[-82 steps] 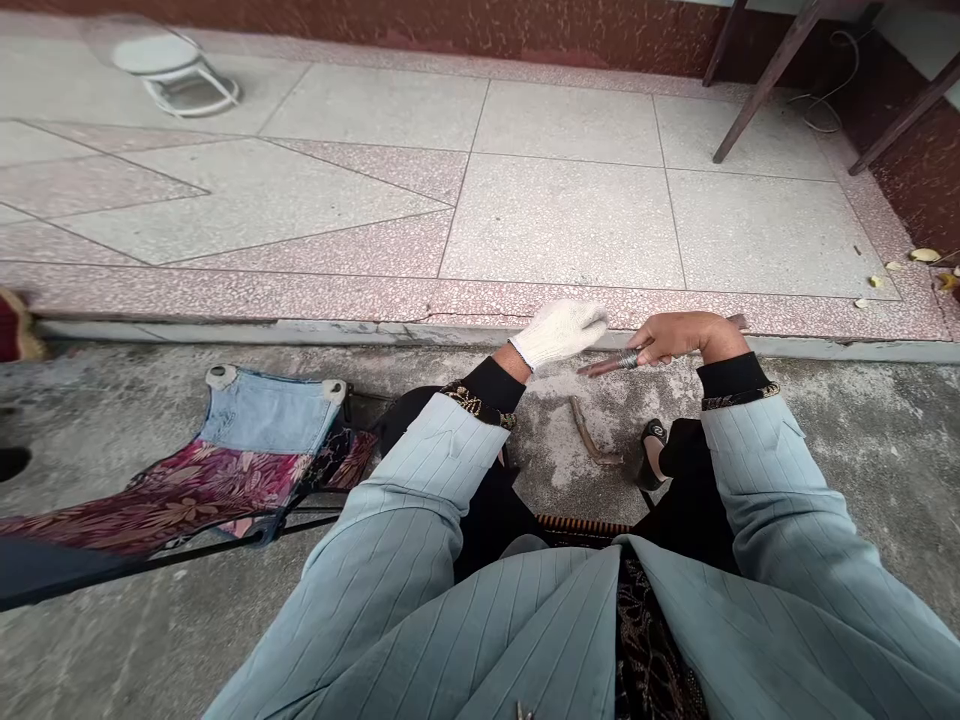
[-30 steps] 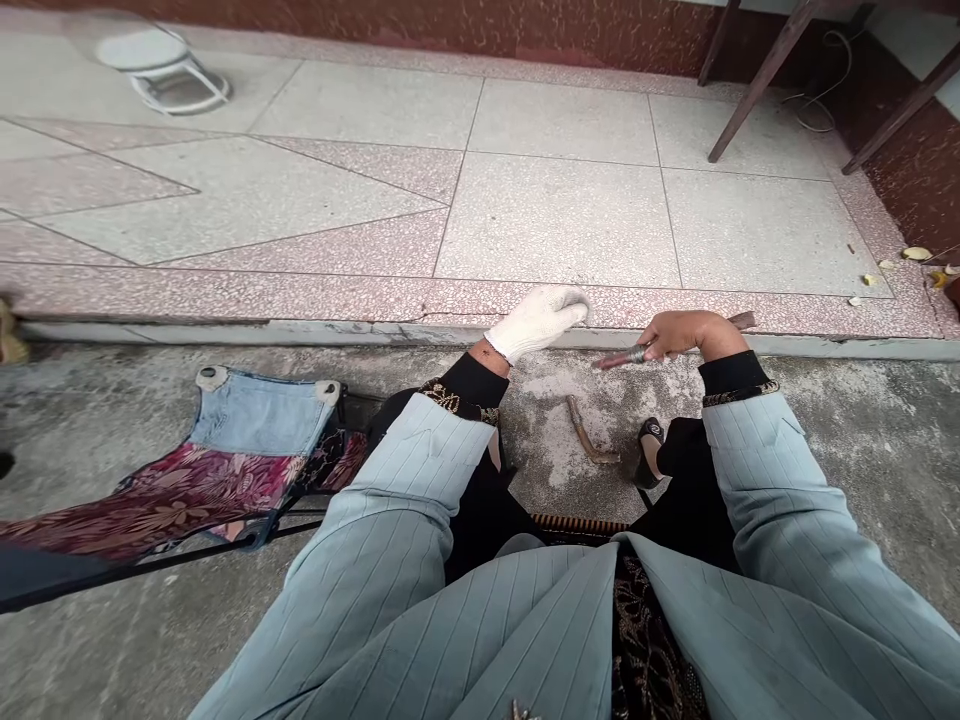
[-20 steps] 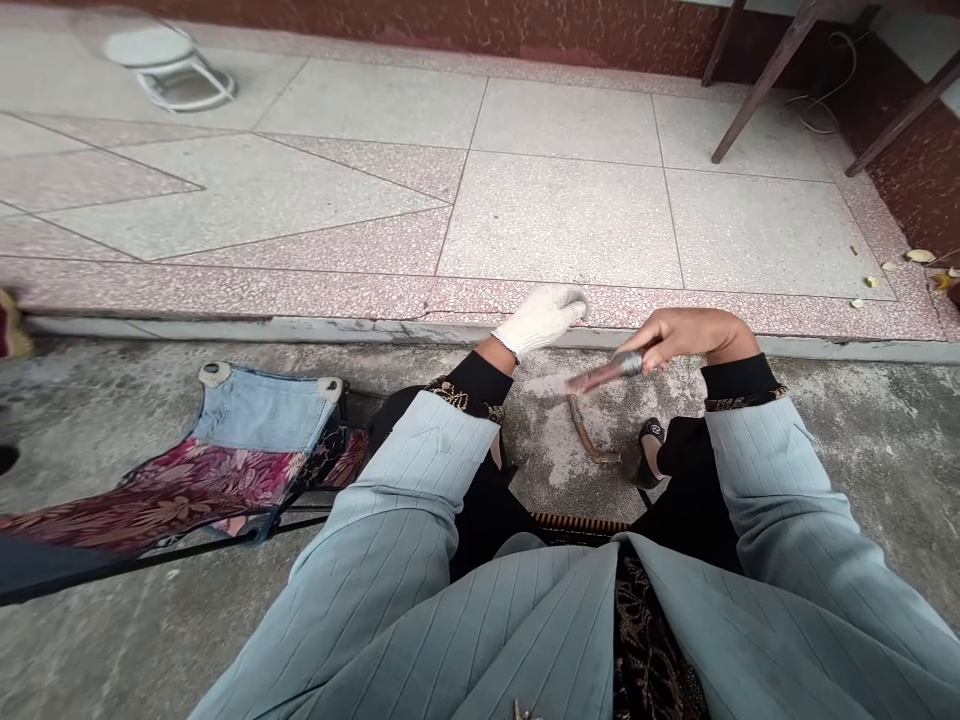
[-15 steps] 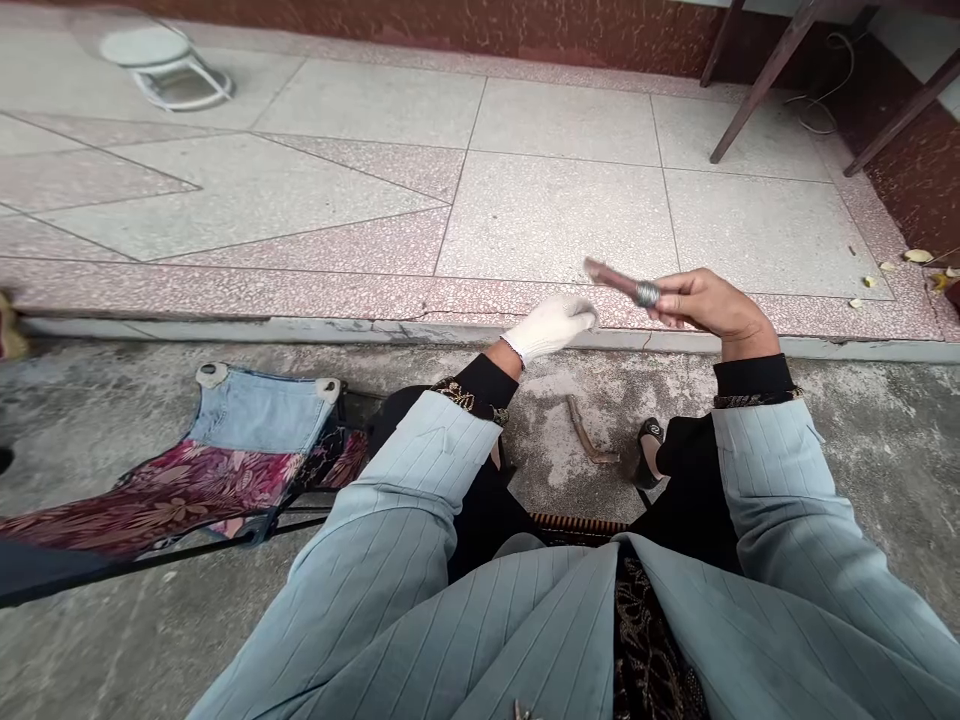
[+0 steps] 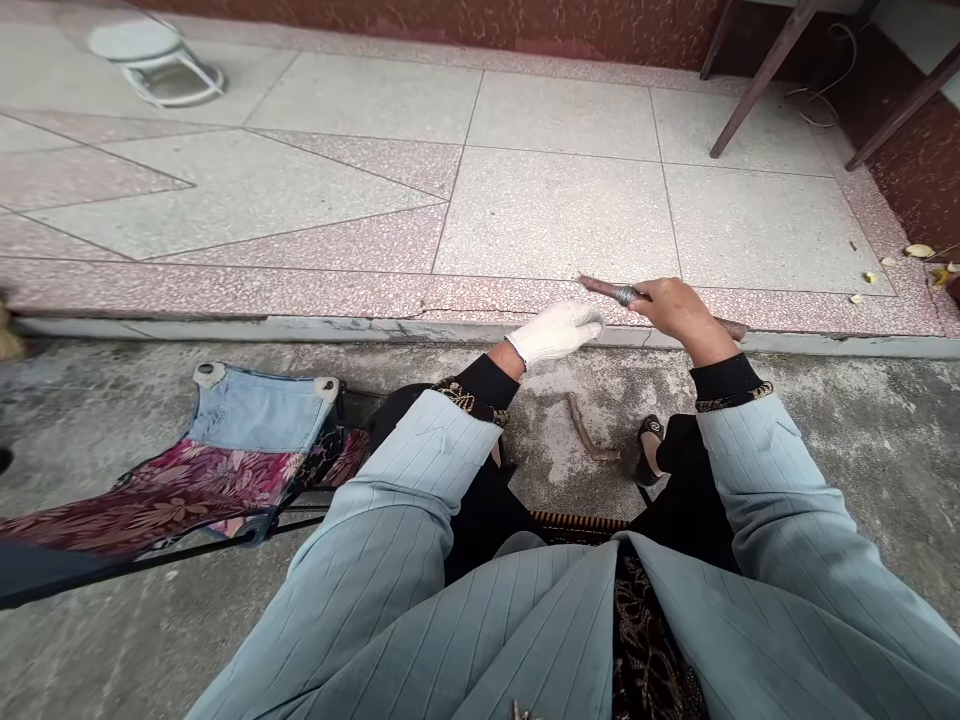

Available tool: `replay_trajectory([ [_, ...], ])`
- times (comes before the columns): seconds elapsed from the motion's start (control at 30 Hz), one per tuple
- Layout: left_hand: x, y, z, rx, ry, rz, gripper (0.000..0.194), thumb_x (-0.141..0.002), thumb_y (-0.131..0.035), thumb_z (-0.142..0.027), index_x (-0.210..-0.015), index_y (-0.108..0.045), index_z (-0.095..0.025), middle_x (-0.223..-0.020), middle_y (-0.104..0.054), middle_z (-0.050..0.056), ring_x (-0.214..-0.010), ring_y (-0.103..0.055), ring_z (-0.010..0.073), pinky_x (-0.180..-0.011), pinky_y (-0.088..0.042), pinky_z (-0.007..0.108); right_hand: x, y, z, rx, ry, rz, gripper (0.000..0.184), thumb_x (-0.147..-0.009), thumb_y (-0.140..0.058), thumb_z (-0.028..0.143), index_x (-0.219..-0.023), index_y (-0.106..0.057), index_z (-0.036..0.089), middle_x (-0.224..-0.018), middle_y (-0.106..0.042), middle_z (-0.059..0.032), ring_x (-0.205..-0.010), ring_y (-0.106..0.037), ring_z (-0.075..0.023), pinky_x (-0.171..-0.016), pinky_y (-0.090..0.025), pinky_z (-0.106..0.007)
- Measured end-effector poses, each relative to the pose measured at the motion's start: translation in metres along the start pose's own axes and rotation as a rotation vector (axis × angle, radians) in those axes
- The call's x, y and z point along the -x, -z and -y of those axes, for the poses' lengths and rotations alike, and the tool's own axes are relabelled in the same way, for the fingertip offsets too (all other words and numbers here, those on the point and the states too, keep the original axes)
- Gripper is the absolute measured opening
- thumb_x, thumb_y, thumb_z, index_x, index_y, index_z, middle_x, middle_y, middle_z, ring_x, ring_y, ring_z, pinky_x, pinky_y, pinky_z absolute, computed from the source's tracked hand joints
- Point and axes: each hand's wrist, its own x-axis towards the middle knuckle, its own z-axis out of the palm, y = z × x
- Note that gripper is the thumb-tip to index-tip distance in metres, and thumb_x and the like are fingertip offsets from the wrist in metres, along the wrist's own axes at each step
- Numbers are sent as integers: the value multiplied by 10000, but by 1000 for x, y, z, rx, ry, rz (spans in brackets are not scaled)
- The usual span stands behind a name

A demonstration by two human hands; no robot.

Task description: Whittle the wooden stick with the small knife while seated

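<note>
My right hand (image 5: 671, 305), bare, is closed around a brown wooden stick (image 5: 598, 286) above the edge of the raised tiled floor. Silvery wire (image 5: 624, 296) is wound in a tight coil around the stick, just left of my fingers. The stick's other end shows past my wrist on the right. Close by on the left, my left hand (image 5: 559, 331) wears a white knitted glove, its fingers curled together. Whatever those fingers may hold is too small to see. Below, between my feet, a bent piece of wood (image 5: 585, 430) lies on the concrete.
A raised terrazzo floor (image 5: 555, 210) with a low step edge runs across in front of me. A folding chair (image 5: 247, 415) of denim and floral cloth stands at my left. Farther back are a white stool (image 5: 150, 60) and dark table legs (image 5: 761, 85); dry leaves (image 5: 919, 250) lie at right.
My right hand has moved left with the wire-wound stick and turned, so the stick's right end now shows. My left hand stays nearly in place.
</note>
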Motion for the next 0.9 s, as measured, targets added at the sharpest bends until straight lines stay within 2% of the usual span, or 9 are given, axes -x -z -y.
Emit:
replay_trajectory([
  [0.1, 2, 2, -4, -77, 35, 15, 306, -893, -430, -317, -923, -692, -162, -678, -608, 28, -626, -534, 166, -594, -311, 274, -1, -5, 6, 201, 17, 192, 287, -861, -581, 344, -969, -744, 134, -917, -693, -152, -788, -589, -230, -644, -362, -315],
  [0.17, 4, 3, -6, -112, 31, 47, 300, -890, -444, -328, -903, -697, -167, -657, -602, 27, -614, -534, 164, -582, -300, 274, -1, -8, 10, 208, 68, 387, 248, -840, -607, 330, -926, -752, 150, -855, -692, -125, -728, -577, -200, -617, -353, -304],
  [0.3, 5, 6, -3, -49, -81, 139, 277, -884, -473, -317, -938, -699, -166, -756, -651, 30, -683, -566, 150, -615, -339, 250, 5, -2, 9, -93, 241, 802, 213, -819, -642, 335, -913, -772, 194, -721, -677, -29, -605, -535, -124, -590, -371, -259],
  [0.37, 6, 8, 2, 102, -113, 181, 272, -886, -486, -319, -989, -689, -169, -831, -673, 26, -727, -584, 137, -649, -377, 230, 10, 7, 6, -322, 318, 858, 289, -800, -677, 381, -1012, -768, 207, -773, -698, -14, -608, -534, -108, -590, -388, -241],
  [0.43, 7, 10, 5, 305, -103, 191, 277, -888, -505, -342, -1012, -673, -158, -838, -673, 27, -706, -582, 123, -650, -405, 224, 16, 17, 2, -547, 344, 768, 396, -779, -705, 414, -1109, -742, 198, -805, -701, -12, -607, -525, -97, -572, -391, -227],
  [0.57, 7, 8, 3, 703, -36, 148, 270, -898, -529, -357, -923, -646, -115, -735, -632, 33, -597, -536, 91, -627, -441, 240, 22, 20, 3, -915, 240, 457, 521, -780, -717, 398, -1250, -653, 181, -714, -638, 14, -569, -489, -85, -535, -394, -210],
  [0.67, 6, 0, 0, 870, -21, 153, 263, -905, -533, -352, -865, -634, -113, -638, -578, 10, -564, -528, 83, -634, -458, 243, 20, 11, 8, -1098, 205, 320, 467, -769, -736, 402, -1164, -670, 162, -734, -612, 6, -572, -480, -79, -524, -400, -205],
  [0.77, 3, -7, 2, 1017, -8, 114, 275, -919, -513, -379, -900, -622, -127, -596, -537, -16, -545, -527, 83, -655, -488, 251, 14, 9, 4, -1185, 143, 102, 368, -778, -726, 454, -997, -676, 163, -746, -590, -4, -557, -463, -73, -494, -395, -201],
  [0.9, 1, -9, 6, 1082, 39, 36, 240, -908, -523, -366, -902, -605, -139, -540, -454, -57, -464, -440, 62, -634, -507, 246, 8, 17, -16, -1120, 27, -177, 375, -809, -663, 546, -925, -635, 191, -767, -591, -22, -568, -477, -92, -475, -398, -211],
])
